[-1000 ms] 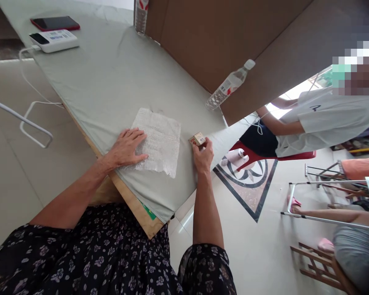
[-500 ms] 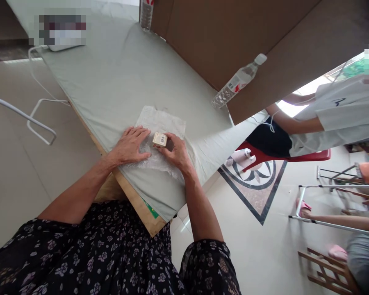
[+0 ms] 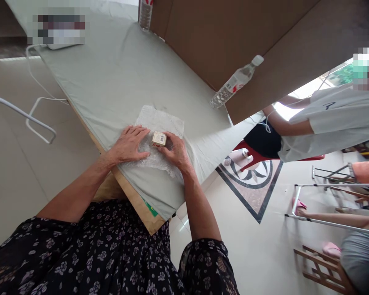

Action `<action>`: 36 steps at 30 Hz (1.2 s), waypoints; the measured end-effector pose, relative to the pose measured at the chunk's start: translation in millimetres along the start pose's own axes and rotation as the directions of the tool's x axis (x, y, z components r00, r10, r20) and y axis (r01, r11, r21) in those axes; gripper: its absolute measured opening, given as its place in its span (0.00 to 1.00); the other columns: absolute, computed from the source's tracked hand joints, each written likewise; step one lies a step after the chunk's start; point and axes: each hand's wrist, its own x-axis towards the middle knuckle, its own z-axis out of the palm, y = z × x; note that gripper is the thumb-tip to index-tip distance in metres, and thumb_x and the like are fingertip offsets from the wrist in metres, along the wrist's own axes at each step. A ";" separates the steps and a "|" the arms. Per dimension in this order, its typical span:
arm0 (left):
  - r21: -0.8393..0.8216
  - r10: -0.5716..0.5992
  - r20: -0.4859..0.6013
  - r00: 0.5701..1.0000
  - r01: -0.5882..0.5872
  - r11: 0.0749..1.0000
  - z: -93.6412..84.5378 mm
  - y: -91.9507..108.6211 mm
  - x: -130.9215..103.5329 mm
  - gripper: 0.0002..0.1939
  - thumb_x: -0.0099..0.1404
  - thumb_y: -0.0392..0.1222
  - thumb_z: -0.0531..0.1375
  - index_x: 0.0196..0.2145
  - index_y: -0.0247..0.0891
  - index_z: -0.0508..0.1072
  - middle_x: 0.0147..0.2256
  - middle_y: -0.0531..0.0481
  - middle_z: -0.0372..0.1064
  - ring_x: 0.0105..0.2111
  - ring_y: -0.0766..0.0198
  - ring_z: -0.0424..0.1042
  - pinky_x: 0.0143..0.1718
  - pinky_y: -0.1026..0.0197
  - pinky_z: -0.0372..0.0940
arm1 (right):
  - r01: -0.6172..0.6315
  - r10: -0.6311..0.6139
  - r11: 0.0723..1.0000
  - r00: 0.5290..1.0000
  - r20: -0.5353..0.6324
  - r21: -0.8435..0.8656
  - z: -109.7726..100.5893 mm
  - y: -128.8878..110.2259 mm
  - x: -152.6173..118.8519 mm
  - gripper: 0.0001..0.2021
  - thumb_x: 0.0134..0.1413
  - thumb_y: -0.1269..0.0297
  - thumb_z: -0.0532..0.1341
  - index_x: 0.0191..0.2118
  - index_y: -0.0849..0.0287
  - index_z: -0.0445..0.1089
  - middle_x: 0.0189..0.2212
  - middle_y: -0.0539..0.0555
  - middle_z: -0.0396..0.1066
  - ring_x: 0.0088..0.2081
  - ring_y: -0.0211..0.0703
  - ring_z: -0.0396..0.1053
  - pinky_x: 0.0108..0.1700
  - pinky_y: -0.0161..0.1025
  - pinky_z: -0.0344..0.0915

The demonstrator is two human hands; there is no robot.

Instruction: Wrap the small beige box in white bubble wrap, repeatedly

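Observation:
A small cream-coloured cardboard box (image 3: 158, 139) with a barcode on top and a red patch on its side sits on a sheet of bubble wrap (image 3: 161, 116). My right hand (image 3: 176, 152) curves round the box's right side, its thumb and forefinger against it. To the left, my left hand (image 3: 130, 143) lies flat on the bubble wrap with the thumb spread from the fingers, apart from the box. Beneath the sheet is a table (image 3: 104, 73) with a pale green cloth.
A plastic bottle (image 3: 235, 84) leans against a large brown cardboard panel (image 3: 215, 41); another bottle (image 3: 145, 16) stands farther back. A blurred-out white device (image 3: 66, 45) with a cable is at the far left. A person in a white shirt (image 3: 341, 119) sits at right.
My hands and the box hold nearly the same pose on the bubble wrap. The whole view has shifted slightly, and the seated person at right appears a little farther left.

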 end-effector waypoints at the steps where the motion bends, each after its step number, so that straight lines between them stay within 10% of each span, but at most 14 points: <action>1: -0.005 -0.001 -0.001 1.000 0.001 1.000 -0.2 0.0 0.0 0.42 0.61 0.54 0.61 0.70 0.38 0.60 0.70 0.37 0.61 0.73 0.40 0.54 0.74 0.39 0.45 | -0.001 0.001 1.000 1.000 -0.003 0.004 0.5 0.7 0.3 0.23 0.59 0.58 0.67 0.60 0.50 0.69 0.57 0.56 0.78 0.57 0.54 0.75 0.62 0.55 0.67; 12: -0.102 0.012 -0.052 0.999 -0.017 0.995 -2.0 -4.0 -2.3 0.41 0.62 0.55 0.61 0.69 0.35 0.62 0.69 0.35 0.61 0.72 0.40 0.56 0.73 0.37 0.48 | 0.031 -0.043 0.996 0.989 -0.142 -0.088 -8.7 -8.4 -27.8 0.30 0.63 0.50 0.65 0.66 0.53 0.64 0.64 0.62 0.71 0.65 0.58 0.68 0.64 0.59 0.64; 21: -0.131 0.168 -0.094 0.981 -0.179 0.975 -18.3 2.7 -44.9 0.37 0.60 0.60 0.68 0.63 0.41 0.72 0.68 0.37 0.63 0.71 0.37 0.57 0.72 0.36 0.51 | 0.240 -0.230 0.906 0.971 0.069 -0.350 -11.3 -43.4 -78.0 0.14 0.66 0.62 0.62 0.53 0.58 0.74 0.61 0.65 0.72 0.58 0.58 0.71 0.61 0.57 0.63; 27: 0.000 0.217 -0.077 0.973 -0.217 0.976 -9.4 16.4 -51.1 0.25 0.61 0.44 0.65 0.56 0.42 0.77 0.68 0.38 0.64 0.70 0.39 0.59 0.72 0.34 0.52 | 0.315 -0.281 0.903 0.947 0.153 -0.292 -19.4 -53.2 -86.0 0.23 0.63 0.54 0.65 0.59 0.57 0.69 0.64 0.65 0.69 0.60 0.59 0.69 0.63 0.58 0.60; 36: -0.144 0.000 -0.223 0.975 -0.033 0.989 -12.8 27.5 -24.6 0.10 0.68 0.42 0.56 0.35 0.42 0.78 0.50 0.44 0.81 0.52 0.51 0.78 0.62 0.43 0.66 | 0.175 -0.173 0.921 0.984 0.036 -0.349 -12.7 -53.0 -79.0 0.18 0.64 0.61 0.64 0.58 0.57 0.71 0.55 0.63 0.76 0.55 0.57 0.72 0.59 0.55 0.62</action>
